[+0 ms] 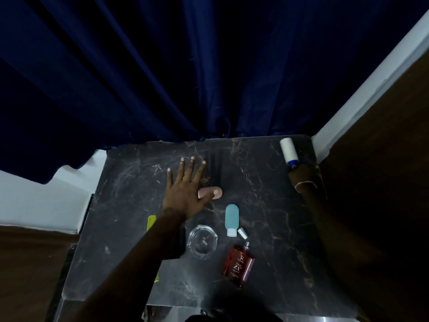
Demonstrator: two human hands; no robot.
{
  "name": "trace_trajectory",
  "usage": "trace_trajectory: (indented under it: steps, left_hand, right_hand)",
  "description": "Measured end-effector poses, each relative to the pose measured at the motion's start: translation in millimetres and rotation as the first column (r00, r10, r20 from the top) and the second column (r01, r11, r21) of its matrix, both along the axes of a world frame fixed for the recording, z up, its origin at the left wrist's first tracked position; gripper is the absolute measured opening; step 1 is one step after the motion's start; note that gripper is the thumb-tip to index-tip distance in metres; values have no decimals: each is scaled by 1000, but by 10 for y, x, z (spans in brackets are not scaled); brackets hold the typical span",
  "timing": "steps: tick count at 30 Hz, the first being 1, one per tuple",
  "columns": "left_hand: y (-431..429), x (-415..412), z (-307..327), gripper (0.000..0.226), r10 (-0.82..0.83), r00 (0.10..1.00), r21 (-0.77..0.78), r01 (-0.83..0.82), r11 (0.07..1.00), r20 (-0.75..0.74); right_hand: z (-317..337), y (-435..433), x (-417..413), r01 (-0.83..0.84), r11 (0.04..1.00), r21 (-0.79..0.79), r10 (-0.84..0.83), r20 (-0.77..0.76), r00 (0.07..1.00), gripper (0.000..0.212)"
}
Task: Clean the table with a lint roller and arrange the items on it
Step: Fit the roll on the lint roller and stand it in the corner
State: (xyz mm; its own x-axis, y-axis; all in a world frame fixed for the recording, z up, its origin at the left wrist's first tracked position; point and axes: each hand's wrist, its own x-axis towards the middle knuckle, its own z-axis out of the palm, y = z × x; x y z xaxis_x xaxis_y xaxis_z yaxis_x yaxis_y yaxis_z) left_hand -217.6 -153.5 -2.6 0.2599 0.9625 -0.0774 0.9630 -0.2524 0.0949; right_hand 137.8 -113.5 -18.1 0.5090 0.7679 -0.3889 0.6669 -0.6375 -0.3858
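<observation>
Left hand [183, 194] fingers spread flat, thumb on pink item [210, 192], nothing gripped. Right hand [300, 180] closed on lint roller [288, 150] at table [130, 182] far-right corner. Step: arranging/clearing. Next, prob.: shift pink item towards blue tube [231, 218], w/o knocking it.

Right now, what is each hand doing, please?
Left hand: open, fingers spread flat on the dark marble table, thumb touching a small pink bottle.
Right hand: holding the white lint roller by its handle.
</observation>
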Motion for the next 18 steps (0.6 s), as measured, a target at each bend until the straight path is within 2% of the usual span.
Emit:
trace_trajectory:
  steps: [3, 7, 14, 18]
  left_hand:
    - [-22, -38, 6, 92, -1, 1000, 7, 1, 1000, 7]
    - [-4, -70, -13, 93, -6, 1000, -3, 6, 1000, 20]
    - [118, -95, -30, 92, -74, 997, -39, 74, 997, -10]
    - [206, -132, -42, 92, -90, 996, -46, 89, 995, -14]
  right_hand:
    - [72, -43, -291, -31, 999, -13, 29, -122, 992, 37]
    - [127, -118, -666, -130, 991, -30, 123, -174, 977, 34]
    - [197, -312, -1183, -372, 920, -123, 356, -136, 925, 35]
    - [232, -379, -1314, -427, 894, -135, 416, -102, 904, 35]
